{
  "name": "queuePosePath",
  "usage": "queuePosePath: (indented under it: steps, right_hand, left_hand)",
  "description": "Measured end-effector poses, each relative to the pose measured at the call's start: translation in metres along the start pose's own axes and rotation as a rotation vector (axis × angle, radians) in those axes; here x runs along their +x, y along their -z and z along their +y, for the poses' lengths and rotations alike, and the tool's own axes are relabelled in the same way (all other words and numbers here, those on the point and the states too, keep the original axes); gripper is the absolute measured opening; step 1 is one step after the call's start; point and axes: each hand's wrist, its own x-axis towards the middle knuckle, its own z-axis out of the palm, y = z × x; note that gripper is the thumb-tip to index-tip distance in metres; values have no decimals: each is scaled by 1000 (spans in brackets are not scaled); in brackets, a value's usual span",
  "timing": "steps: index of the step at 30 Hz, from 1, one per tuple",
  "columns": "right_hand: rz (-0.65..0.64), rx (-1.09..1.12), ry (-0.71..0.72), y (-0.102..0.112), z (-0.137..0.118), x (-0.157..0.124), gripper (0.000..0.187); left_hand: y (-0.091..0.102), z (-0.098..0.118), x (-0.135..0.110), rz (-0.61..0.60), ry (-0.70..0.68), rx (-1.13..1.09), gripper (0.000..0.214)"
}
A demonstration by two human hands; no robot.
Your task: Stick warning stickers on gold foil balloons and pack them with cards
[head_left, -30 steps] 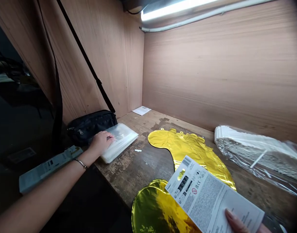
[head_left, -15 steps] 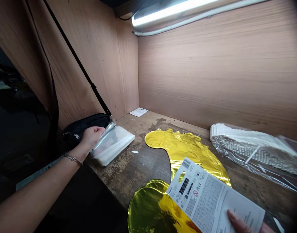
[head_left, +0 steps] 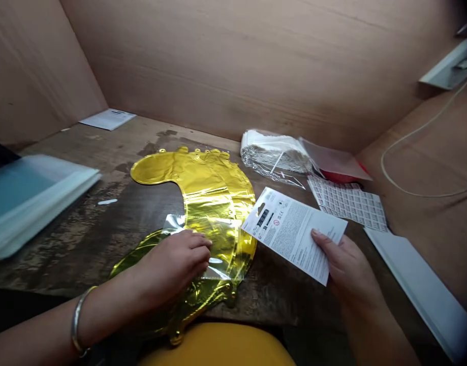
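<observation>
A flat gold foil balloon (head_left: 203,178) lies across the middle of the wooden table (head_left: 115,213). My left hand (head_left: 176,262) rests on its near end, fingers curled and pinching a clear plastic bag (head_left: 214,239) that lies over the gold foil. My right hand (head_left: 345,267) holds a white printed card (head_left: 294,231) by its near corner, just right of the balloon and a little above the table.
A stack of clear bags (head_left: 31,198) lies at the left. Behind the card are a plastic-wrapped bundle of white cards (head_left: 273,152), a red-edged pouch (head_left: 334,162) and a sheet of small labels (head_left: 349,201). A white strip (head_left: 419,290) lies right; a paper (head_left: 107,118) far left.
My left hand lifted one clear bag off the stack at the left and brought it over onto the gold balloon. The view swung right and down; the black pouch is out of sight.
</observation>
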Motion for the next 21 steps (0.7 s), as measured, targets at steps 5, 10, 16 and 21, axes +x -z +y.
queuePosePath:
  steps: [5,10,16,21]
  right_hand:
    - [-127,-118,-68,27,18,-9,45]
    - [-254,-324,34,24,23,-5,52]
    - [-121,-520,317,5,30,-2,49]
    - [-282,-480,193,-1,36,-12,50]
  left_hand:
    - [3,-5,17,-218,199,96,34]
    - [-21,-14,18,-314,160,179,59]
    - [-26,-19,14,-331,145,241,58]
    - [-25,-18,15,-357,169,241,59]
